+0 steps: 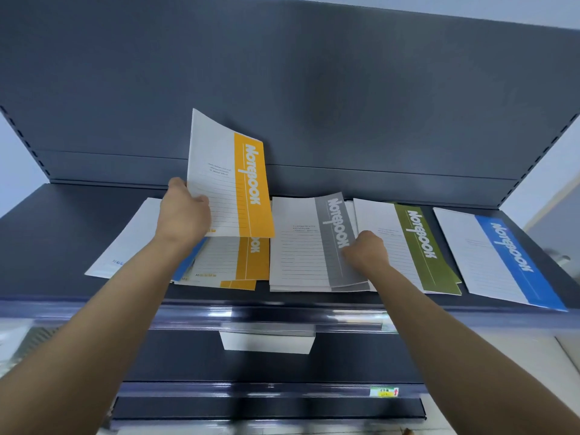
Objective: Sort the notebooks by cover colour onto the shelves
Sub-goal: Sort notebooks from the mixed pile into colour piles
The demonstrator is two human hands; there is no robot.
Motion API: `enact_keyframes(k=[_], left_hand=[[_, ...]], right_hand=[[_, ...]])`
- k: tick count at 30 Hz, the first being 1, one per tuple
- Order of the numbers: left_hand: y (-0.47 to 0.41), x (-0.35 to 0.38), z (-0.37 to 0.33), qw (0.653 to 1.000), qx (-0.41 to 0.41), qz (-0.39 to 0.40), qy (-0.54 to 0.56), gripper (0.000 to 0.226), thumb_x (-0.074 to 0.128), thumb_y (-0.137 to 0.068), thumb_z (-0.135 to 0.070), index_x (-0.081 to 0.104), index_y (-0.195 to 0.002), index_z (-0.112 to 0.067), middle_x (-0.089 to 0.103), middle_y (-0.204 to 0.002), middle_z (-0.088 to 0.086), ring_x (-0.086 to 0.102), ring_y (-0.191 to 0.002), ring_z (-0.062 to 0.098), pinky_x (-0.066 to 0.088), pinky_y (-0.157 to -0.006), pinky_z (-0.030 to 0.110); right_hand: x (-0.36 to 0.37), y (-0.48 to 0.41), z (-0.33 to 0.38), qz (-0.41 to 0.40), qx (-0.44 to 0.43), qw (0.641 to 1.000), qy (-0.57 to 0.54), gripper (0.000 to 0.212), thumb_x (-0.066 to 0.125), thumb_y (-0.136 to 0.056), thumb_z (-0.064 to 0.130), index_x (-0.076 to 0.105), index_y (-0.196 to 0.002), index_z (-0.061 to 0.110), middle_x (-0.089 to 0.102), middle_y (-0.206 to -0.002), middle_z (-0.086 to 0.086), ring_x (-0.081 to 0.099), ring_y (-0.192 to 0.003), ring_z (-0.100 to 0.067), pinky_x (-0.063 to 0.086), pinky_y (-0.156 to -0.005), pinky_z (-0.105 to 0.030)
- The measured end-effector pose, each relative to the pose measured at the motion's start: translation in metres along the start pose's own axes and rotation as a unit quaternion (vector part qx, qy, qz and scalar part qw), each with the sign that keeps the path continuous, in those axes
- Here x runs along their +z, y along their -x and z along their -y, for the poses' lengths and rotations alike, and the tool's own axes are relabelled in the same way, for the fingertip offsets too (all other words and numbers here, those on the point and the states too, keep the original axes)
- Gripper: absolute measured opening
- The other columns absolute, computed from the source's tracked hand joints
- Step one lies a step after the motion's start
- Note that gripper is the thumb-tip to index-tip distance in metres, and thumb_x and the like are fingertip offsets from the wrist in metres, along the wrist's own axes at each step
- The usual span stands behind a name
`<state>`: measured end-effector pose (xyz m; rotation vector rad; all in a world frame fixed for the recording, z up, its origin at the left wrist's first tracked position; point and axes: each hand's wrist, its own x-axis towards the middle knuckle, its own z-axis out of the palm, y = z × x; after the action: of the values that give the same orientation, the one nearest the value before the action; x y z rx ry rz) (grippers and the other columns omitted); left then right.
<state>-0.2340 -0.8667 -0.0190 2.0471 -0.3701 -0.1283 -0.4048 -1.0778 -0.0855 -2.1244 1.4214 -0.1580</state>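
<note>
Both hands are up on the shelf [47,246]. The left hand [185,215] grips a yellow notebook [232,183] by its left edge, thumb on the cover and fingers behind, holding it raised and nearly upright with its yellow band on the side away from that hand. The right hand [365,251] is curled at the right edge of the top grey notebook [301,255]. It seems to pinch that edge rather than merely press on it, though the fingertips are hidden under the knuckles. What the next move turns on, I judge, is the yellow pile [248,265]. It lies flat just below the raised notebook, under and slightly right of the left wrist, with its long axis running away from the person toward the back panel, the same way the raised one stands. The left hand is plainly the nearer, so the notebook likely only needs tipping forward and down to land square on its match. The grey pile sits between the two hands' reach, just beside the yellow one. Green notebooks [417,246] lie right of the right hand, with a blue notebook [499,262] beyond them. Under the left forearm a white-backed notebook [135,240] and a blue cover [188,262] lie partly beneath the yellow pile, not yet sorted.
</note>
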Motion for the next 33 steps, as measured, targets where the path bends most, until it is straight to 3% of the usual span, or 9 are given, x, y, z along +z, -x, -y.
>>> enact_keyframes(k=[4,8,11,14,20,22,24,28,33], left_hand=[[-0.003,-0.001,0.0,1.0,-0.006,-0.01,-0.005,0.025,0.042,-0.098,-0.009,0.04,-0.122,-0.002,0.049,-0.105,0.005,0.048,-0.091,0.023,0.041,-0.071,0.031],[-0.008,-0.004,0.004,1.0,-0.013,-0.009,-0.008,0.026,0.042,-0.099,-0.009,0.039,-0.124,-0.003,0.049,-0.107,0.004,0.049,-0.092,0.024,0.041,-0.074,0.032],[-0.01,-0.005,0.007,1.0,-0.016,-0.003,-0.009,0.023,0.042,-0.099,-0.01,0.04,-0.121,-0.006,0.049,-0.106,0.004,0.05,-0.086,0.023,0.042,-0.065,0.031],[-0.012,-0.008,0.01,1.0,-0.014,-0.002,-0.005,0.014,0.043,-0.098,-0.009,0.04,-0.111,-0.011,0.051,-0.103,0.006,0.048,-0.069,0.015,0.039,-0.053,0.024],[-0.014,-0.01,0.032,0.994,-0.062,0.078,-0.041,0.018,0.045,-0.092,-0.008,0.051,-0.108,-0.001,0.06,-0.102,0.017,0.051,-0.074,0.023,0.039,-0.059,0.027],[-0.006,0.0,0.042,0.986,-0.083,0.119,-0.08,0.018,0.046,-0.093,-0.009,0.05,-0.108,0.0,0.058,-0.1,0.015,0.05,-0.076,0.023,0.039,-0.056,0.027],[0.002,0.011,0.052,0.978,-0.09,0.146,-0.118,0.021,0.046,-0.095,-0.01,0.049,-0.114,0.0,0.056,-0.103,0.013,0.051,-0.084,0.023,0.041,-0.064,0.028],[0.006,0.017,0.063,0.966,-0.061,0.144,-0.206,0.026,0.049,-0.096,-0.012,0.048,-0.119,-0.002,0.056,-0.117,0.014,0.055,-0.103,0.027,0.042,-0.073,0.027],[-0.003,0.021,0.07,0.949,-0.027,0.135,-0.282,0.029,0.057,-0.093,-0.022,0.049,-0.116,-0.006,0.058,-0.114,0.01,0.059,-0.101,0.023,0.045,-0.069,0.024]], right_hand=[[-0.007,0.001,0.002,0.011,0.0,0.996,0.092,0.027,0.059,-0.091,0.02,0.056,-0.114,0.006,0.061,-0.116,-0.013,0.06,-0.104,-0.029,0.044,-0.071,-0.029],[-0.019,0.004,0.018,-0.043,-0.028,0.983,0.176,0.023,0.056,-0.091,0.008,0.057,-0.113,0.005,0.062,-0.113,-0.013,0.06,-0.104,-0.03,0.046,-0.074,-0.031],[-0.029,0.005,0.043,-0.072,-0.091,0.98,0.164,0.004,0.052,-0.089,0.005,0.055,-0.091,0.006,0.061,-0.093,-0.011,0.06,-0.09,-0.032,0.044,-0.067,-0.029],[-0.037,0.008,0.07,-0.067,-0.159,0.976,0.131,0.016,0.05,-0.086,0.007,0.044,-0.071,0.007,0.048,-0.067,-0.006,0.049,-0.07,-0.03,0.038,-0.061,-0.027],[-0.036,0.021,0.1,-0.061,-0.248,0.961,0.102,0.022,0.052,-0.09,0.018,0.062,-0.099,0.001,0.067,-0.092,-0.014,0.062,-0.089,-0.032,0.049,-0.072,-0.033],[-0.033,0.025,0.104,-0.06,-0.262,0.958,0.099,0.023,0.052,-0.091,0.018,0.063,-0.101,0.001,0.067,-0.094,-0.014,0.062,-0.09,-0.032,0.05,-0.075,-0.034],[-0.031,0.03,0.107,-0.054,-0.274,0.955,0.103,0.023,0.052,-0.092,0.018,0.063,-0.102,0.0,0.067,-0.095,-0.015,0.062,-0.091,-0.032,0.051,-0.076,-0.035],[-0.033,0.037,0.112,-0.053,-0.284,0.952,0.104,0.024,0.051,-0.095,0.021,0.065,-0.101,0.002,0.068,-0.095,-0.014,0.064,-0.09,-0.029,0.048,-0.071,-0.03],[-0.03,0.047,0.123,-0.058,-0.279,0.954,0.098,0.024,0.051,-0.094,0.021,0.066,-0.098,0.002,0.068,-0.093,-0.014,0.063,-0.084,-0.027,0.045,-0.067,-0.028]])
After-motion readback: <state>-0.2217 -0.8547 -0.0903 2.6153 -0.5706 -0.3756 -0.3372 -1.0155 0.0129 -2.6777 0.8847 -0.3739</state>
